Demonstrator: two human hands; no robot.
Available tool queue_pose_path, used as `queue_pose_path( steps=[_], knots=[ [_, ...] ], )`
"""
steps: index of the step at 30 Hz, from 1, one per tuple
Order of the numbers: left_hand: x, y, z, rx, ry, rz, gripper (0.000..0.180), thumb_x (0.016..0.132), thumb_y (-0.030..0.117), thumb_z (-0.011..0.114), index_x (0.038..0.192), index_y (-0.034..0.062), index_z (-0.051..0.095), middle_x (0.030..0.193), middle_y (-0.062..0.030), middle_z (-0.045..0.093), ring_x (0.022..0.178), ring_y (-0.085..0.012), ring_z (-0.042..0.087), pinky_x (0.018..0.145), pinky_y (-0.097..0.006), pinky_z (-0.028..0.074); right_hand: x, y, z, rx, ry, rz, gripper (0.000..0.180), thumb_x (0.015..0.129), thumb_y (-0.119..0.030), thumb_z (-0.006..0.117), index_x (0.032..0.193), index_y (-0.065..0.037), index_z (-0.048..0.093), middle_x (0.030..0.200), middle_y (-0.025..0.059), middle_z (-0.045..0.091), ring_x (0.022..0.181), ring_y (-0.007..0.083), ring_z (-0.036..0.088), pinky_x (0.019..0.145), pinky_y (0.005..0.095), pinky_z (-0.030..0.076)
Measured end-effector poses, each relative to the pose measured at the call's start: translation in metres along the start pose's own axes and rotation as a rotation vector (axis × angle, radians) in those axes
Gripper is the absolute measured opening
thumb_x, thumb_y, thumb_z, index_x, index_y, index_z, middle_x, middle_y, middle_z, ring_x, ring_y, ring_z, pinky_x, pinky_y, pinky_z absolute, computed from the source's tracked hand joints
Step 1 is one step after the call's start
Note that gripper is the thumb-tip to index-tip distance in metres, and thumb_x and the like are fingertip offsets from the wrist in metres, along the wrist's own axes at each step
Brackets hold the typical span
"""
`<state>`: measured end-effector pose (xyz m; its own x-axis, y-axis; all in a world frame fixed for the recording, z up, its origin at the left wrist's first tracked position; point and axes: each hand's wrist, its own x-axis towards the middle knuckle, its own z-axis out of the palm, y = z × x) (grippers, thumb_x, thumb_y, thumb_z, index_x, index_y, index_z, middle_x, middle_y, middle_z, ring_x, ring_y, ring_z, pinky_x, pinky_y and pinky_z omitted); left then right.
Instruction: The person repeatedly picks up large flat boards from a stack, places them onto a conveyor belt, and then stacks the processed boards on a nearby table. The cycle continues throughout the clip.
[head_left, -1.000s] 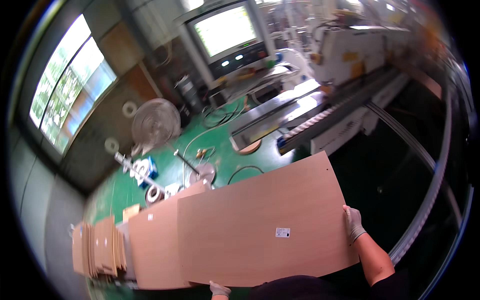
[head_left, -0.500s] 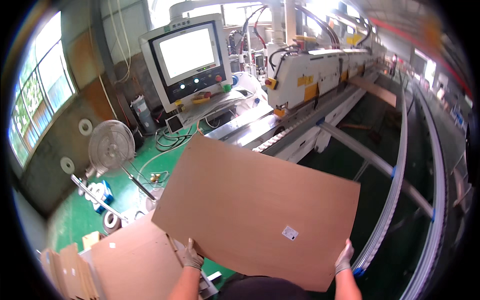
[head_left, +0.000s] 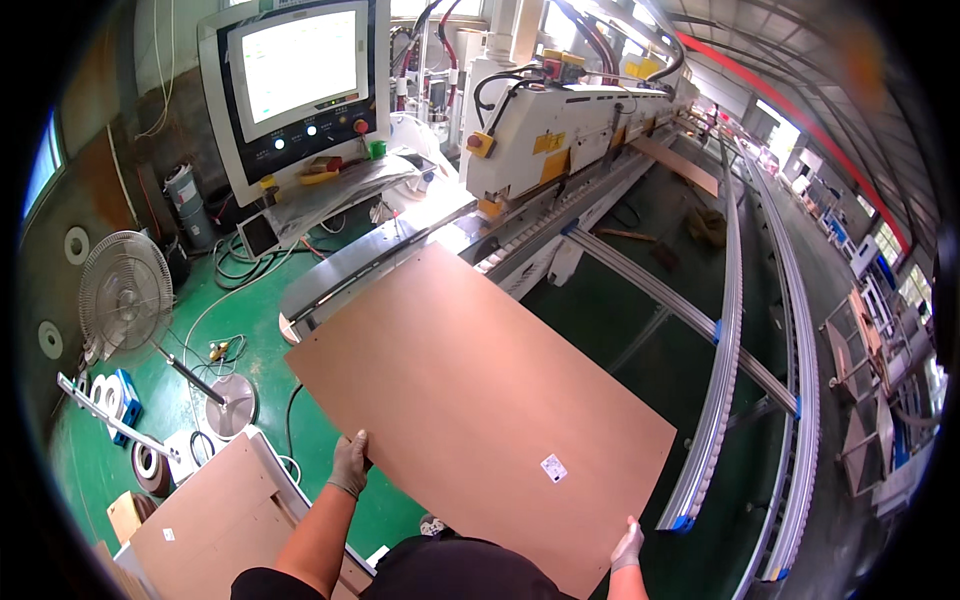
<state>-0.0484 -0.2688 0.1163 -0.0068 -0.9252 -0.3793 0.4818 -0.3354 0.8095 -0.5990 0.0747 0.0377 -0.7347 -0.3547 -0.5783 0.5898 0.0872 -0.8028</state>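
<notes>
The board (head_left: 470, 360) looks like smooth, matt wood with a paper label (head_left: 553, 468); the rails (head_left: 718, 410) look metal, the floor (head_left: 245, 320) smooth and glossy.

Factory workshop, board-processing type, plain enough from where I'm standing. Clock taken from the worker. 12–1: long white machine (head_left: 590, 120), stretches deep into the hall, yellow patches (head_left: 548, 143) on its side. 11: control console (head_left: 290, 112) with lit screen (head_left: 300, 65) and buttons. 2: metal roller rails (head_left: 728, 335), run far back. 1, up high: steel-framed roof (head_left: 800, 50), red beam (head_left: 790, 110). 2, farther off: racks (head_left: 868, 325), blurry. Floor (head_left: 265, 345) green, cables (head_left: 240, 265) lying on it at 11. 10: pedestal fan (head_left: 127, 290) near a stained wall (head_left: 85, 185). Brown board (head_left: 470, 370), white label (head_left: 553, 468), at 12; another labelled board (head_left: 215, 500) low at 9–10.
</notes>
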Motion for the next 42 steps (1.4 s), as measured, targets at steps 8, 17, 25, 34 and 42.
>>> queue_pose_path(
  steps=[8, 17, 25, 34, 42],
  knots=[
    [0.046, 0.019, 0.003, 0.041, -0.098, 0.041, 0.033, 0.11, 0.02, 0.057, 0.134, -0.0008, 0.051, 0.125, -0.0101, 0.065, 0.106, -0.0201, 0.067, 0.096, -0.038, 0.057, -0.115, 0.061, 0.005, -0.293, 0.184, -0.005, 0.052, 0.097, -0.051, 0.066, 0.117, -0.004, 0.066, 0.099, 0.0069, 0.059, 0.086, 0.0222, 0.057, 0.075, 0.0419, 0.05],
    [0.086, 0.009, 0.014, 0.14, -0.227, 0.081, 0.036, 0.111, 0.027, 0.056, 0.132, -0.002, 0.052, 0.119, -0.0119, 0.066, 0.105, -0.0161, 0.063, 0.091, -0.032, 0.053, -0.116, 0.012, 0.014, -0.404, 0.301, -0.222, 0.046, 0.096, -0.049, 0.075, 0.1, -0.003, 0.074, 0.069, -0.0051, 0.046, 0.06, 0.0121, 0.041, 0.054, 0.032, 0.037],
    [0.114, 0.023, 0.021, 0.195, -0.15, 0.104, 0.04, 0.114, 0.031, 0.047, 0.129, -0.0043, 0.055, 0.119, -0.0126, 0.066, 0.106, -0.017, 0.063, 0.096, -0.033, 0.052, -0.122, -0.022, 0.059, -0.476, 0.284, -0.19, 0.05, 0.098, -0.046, 0.073, 0.111, 0.002, 0.065, 0.094, 0.0058, 0.059, 0.084, 0.0166, 0.055, 0.076, 0.0339, 0.046],
    [0.151, 0.045, 0.032, 0.336, 0.107, 0.206, 0.057, 0.117, 0.038, 0.034, 0.115, -0.0075, 0.068, 0.107, -0.0113, 0.074, 0.1, -0.0178, 0.069, 0.091, -0.033, 0.054, -0.122, -0.035, 0.089, -0.398, 0.248, 0.002, 0.079, 0.102, -0.05, 0.066, 0.151, 0.008, 0.048, 0.158, 0.0174, 0.048, 0.146, 0.0238, 0.043, 0.122, 0.0377, 0.033],
    [0.212, 0.068, 0.065, 0.252, 0.129, 0.139, 0.058, 0.117, 0.04, 0.031, 0.13, -0.0076, 0.063, 0.124, -0.0101, 0.071, 0.112, -0.02, 0.066, 0.098, -0.035, 0.051, -0.102, -0.071, 0.138, -0.514, 0.37, -0.116, 0.082, 0.102, -0.054, 0.064, 0.145, 0.014, 0.051, 0.154, 0.017, 0.051, 0.142, 0.0249, 0.046, 0.12, 0.0363, 0.036]
  ],
)
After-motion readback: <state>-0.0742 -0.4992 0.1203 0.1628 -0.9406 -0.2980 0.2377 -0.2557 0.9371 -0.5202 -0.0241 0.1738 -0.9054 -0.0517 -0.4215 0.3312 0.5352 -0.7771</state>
